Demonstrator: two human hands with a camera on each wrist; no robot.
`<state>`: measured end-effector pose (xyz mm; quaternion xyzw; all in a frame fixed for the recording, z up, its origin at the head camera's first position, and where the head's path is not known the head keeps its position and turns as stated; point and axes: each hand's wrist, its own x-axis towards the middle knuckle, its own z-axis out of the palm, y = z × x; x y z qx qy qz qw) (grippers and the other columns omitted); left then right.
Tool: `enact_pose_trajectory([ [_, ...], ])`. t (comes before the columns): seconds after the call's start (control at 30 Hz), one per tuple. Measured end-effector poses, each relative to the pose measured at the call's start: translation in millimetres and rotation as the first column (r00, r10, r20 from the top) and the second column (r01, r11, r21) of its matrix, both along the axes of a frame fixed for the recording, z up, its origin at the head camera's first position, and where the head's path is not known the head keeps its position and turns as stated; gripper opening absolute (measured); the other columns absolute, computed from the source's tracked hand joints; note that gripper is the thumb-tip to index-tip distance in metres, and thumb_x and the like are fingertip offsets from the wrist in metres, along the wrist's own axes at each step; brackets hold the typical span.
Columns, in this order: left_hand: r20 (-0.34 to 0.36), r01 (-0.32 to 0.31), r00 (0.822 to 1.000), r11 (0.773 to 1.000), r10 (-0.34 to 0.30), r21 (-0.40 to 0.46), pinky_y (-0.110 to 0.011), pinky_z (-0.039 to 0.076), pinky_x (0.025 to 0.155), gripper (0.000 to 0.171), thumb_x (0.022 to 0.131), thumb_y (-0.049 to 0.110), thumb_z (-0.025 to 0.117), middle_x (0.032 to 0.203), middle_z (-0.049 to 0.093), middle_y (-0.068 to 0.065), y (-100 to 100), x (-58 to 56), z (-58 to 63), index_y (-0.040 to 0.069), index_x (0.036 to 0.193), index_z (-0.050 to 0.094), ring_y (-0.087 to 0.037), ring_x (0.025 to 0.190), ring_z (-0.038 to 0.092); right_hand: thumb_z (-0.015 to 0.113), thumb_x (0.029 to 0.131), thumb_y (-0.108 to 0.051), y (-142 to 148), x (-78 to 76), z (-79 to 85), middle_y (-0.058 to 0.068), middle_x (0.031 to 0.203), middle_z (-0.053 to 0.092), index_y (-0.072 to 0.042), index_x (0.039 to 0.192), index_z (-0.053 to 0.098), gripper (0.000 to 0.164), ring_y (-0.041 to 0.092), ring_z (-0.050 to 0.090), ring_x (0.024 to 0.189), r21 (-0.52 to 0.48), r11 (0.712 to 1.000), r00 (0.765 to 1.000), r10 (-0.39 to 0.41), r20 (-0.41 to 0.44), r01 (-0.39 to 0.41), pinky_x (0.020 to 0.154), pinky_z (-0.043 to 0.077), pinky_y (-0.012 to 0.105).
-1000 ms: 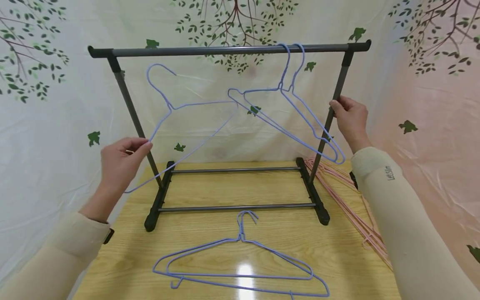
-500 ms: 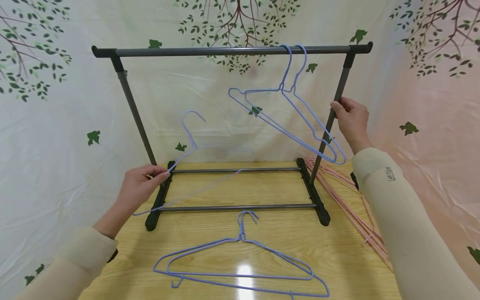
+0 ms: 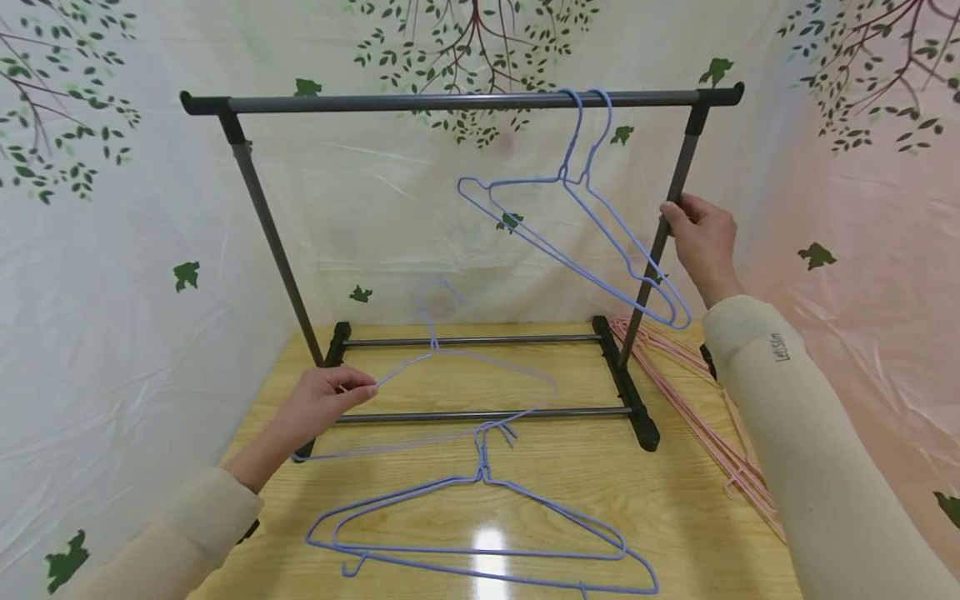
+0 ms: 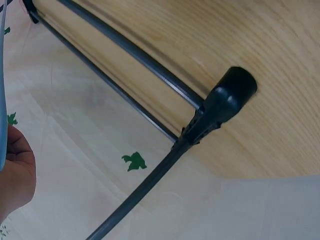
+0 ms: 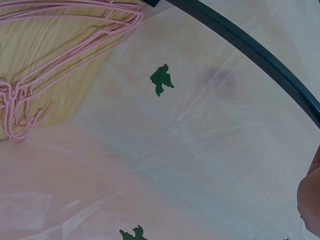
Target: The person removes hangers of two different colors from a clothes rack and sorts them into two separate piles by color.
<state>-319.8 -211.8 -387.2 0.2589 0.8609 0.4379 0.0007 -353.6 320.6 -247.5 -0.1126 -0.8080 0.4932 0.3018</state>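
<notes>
Between thumb and fingers, my left hand [image 3: 326,404] pinches one shoulder of a blue hanger [image 3: 408,364], low over the rack's base in the head view. Motion blurs that hanger, and its lower bar passes behind the hook of the hangers on the table. My right hand [image 3: 705,242] grips the right upright of the dark clothes rack [image 3: 450,102]. Two blue hangers [image 3: 573,187] hang by their hooks near the right end of the top rail. In the left wrist view, only part of my left hand [image 4: 17,172] shows at the edge; my right hand [image 5: 311,202] is likewise cut off in its wrist view.
Blue hangers [image 3: 480,552] lie stacked on the wooden table [image 3: 247,533] before the rack. Pink hangers [image 3: 705,417] lie in a pile at the right, beside the rack's foot [image 3: 633,408]. A leaf-printed sheet [image 3: 360,200] stands behind and at both sides.
My left hand has moved down and to the right, lowering the blue hanger from near the rail to the rack's base. My right hand has stayed on the upright.
</notes>
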Motion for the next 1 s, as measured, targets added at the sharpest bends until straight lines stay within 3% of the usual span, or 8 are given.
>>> enact_pose_trajectory([
  [0.1, 0.042, 0.043, 0.998, 0.999, -0.043, 0.006, -0.028, 0.050, 0.058, 0.017, 0.096, 0.020, 0.068, 0.097, 0.072, -0.008, 4, 1.7, -4.8, 0.006, 0.103, 0.076, -0.015, 0.070, 0.057, 0.061, 0.099, -0.037, 0, -0.3, 0.4, 0.004, 0.127, 0.067, -0.013, 0.135, 0.063, 0.044, 0.005, 0.064, 0.098, 0.002, 1.000, 1.000, 0.000, 0.000, 0.000, 0.094, 0.052, 0.026],
  [0.27, 0.128, 0.128, 0.983, 0.991, -0.132, 0.043, -0.029, 0.054, 0.068, 0.019, 0.096, 0.017, 0.067, 0.098, 0.070, -0.009, 9, 5.2, -12.4, 0.002, 0.106, 0.074, -0.021, 0.079, 0.061, 0.062, 0.098, -0.037, 0, -1.1, 0.0, 0.002, 0.125, 0.068, -0.013, 0.134, 0.064, 0.044, 0.005, 0.064, 0.097, -0.021, 1.000, 1.000, 0.005, -0.008, -0.005, 0.094, 0.052, 0.025],
  [0.37, 0.166, 0.180, 0.968, 0.982, -0.188, 0.062, -0.031, 0.055, 0.074, 0.019, 0.097, 0.016, 0.066, 0.099, 0.070, -0.011, 10, 7.9, -18.3, 0.001, 0.106, 0.073, -0.027, 0.086, 0.062, 0.062, 0.098, -0.037, 0, -1.3, -0.1, 0.002, 0.124, 0.068, -0.013, 0.134, 0.064, 0.044, 0.004, 0.065, 0.096, -0.024, 1.000, 1.000, 0.005, -0.008, -0.005, 0.094, 0.052, 0.025],
  [0.53, 0.224, 0.237, 0.943, 0.969, -0.246, 0.067, -0.033, 0.055, 0.081, 0.018, 0.098, 0.016, 0.064, 0.101, 0.070, -0.010, 13, 15.0, -25.3, 0.001, 0.105, 0.073, -0.024, 0.092, 0.064, 0.061, 0.098, -0.038, 0, -1.6, 0.0, 0.002, 0.125, 0.067, -0.014, 0.134, 0.064, 0.044, 0.006, 0.064, 0.099, -0.027, 1.000, 1.000, 0.002, 0.002, -0.002, 0.095, 0.051, 0.027],
  [0.87, 0.307, 0.321, 0.887, 0.938, -0.345, 0.129, -0.034, 0.054, 0.076, 0.018, 0.098, 0.012, 0.063, 0.095, 0.068, -0.016, 22, 30.3, -42.3, -0.002, 0.101, 0.072, -0.015, 0.083, 0.061, 0.061, 0.098, -0.036, 0, -1.4, -0.3, 0.003, 0.126, 0.067, -0.014, 0.134, 0.064, 0.042, 0.006, 0.064, 0.099, -0.032, 0.999, 1.000, -0.002, 0.002, 0.002, 0.095, 0.051, 0.027],
  [1.0, 0.363, 0.330, 0.860, 0.933, -0.359, 0.141, -0.036, 0.054, 0.077, 0.022, 0.098, 0.013, 0.063, 0.092, 0.067, -0.016, 26, 34.2, -52.8, -0.009, 0.101, 0.069, -0.015, 0.082, 0.060, 0.061, 0.098, -0.036, 0, -1.8, -1.0, 0.002, 0.124, 0.068, -0.013, 0.134, 0.064, 0.043, 0.006, 0.064, 0.098, -0.023, 1.000, 1.000, -0.003, -0.005, 0.003, 0.095, 0.051, 0.027],
])
